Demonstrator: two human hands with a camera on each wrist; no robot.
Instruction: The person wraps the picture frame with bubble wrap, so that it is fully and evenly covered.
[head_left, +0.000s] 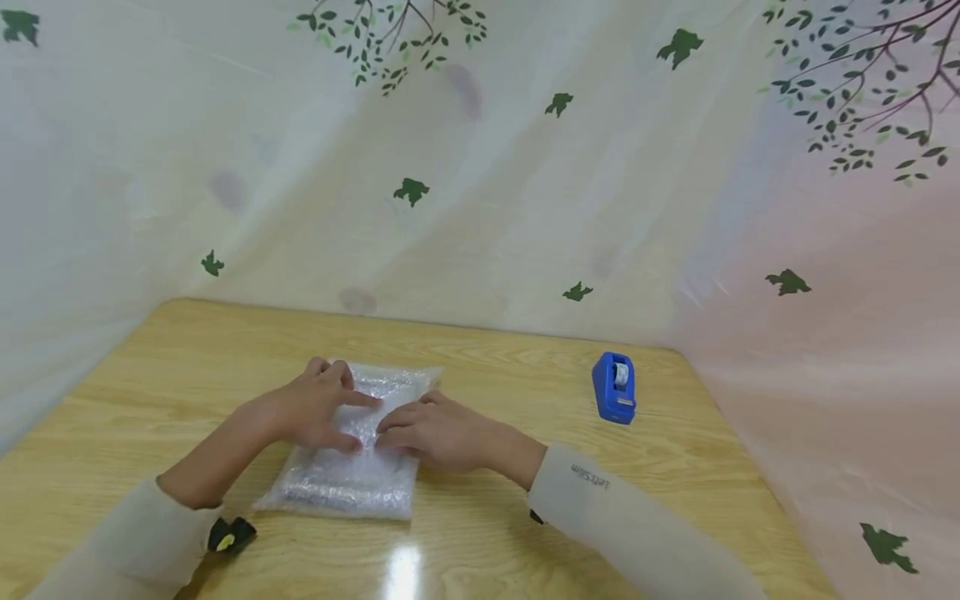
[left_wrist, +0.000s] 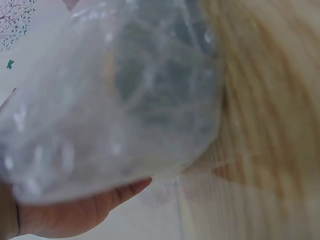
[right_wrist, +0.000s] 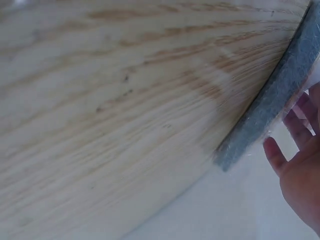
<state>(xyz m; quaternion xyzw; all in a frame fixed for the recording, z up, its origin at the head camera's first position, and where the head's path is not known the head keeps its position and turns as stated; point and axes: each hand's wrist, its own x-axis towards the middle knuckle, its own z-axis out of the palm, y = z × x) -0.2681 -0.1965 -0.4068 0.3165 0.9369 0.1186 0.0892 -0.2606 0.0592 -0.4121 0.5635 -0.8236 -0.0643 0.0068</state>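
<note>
A flat bundle in clear bubble wrap (head_left: pixel 352 496) lies on the wooden table in front of me, with its contents blurred by the plastic. My left hand (head_left: pixel 311 410) rests over its left part, thumb and fingers spread. From the right side my right hand (head_left: pixel 444 435) touches the top of the wrap, its fingers close together. In the left wrist view the bubble-wrapped bundle (left_wrist: pixel 155 100) fills much of the picture and shows something dark green inside. The right wrist view shows the bundle's edge (right_wrist: pixel 272 107) beside my right thumb and fingers.
A blue tape dispenser (head_left: pixel 615 388) with a roll in it stands on the right of the wooden table (head_left: pixel 510 533). Behind and beside the table hangs a pale curtain (head_left: pixel 495 192) printed with leaves and branches. A black wrist device (head_left: pixel 231 535) sits at my left cuff.
</note>
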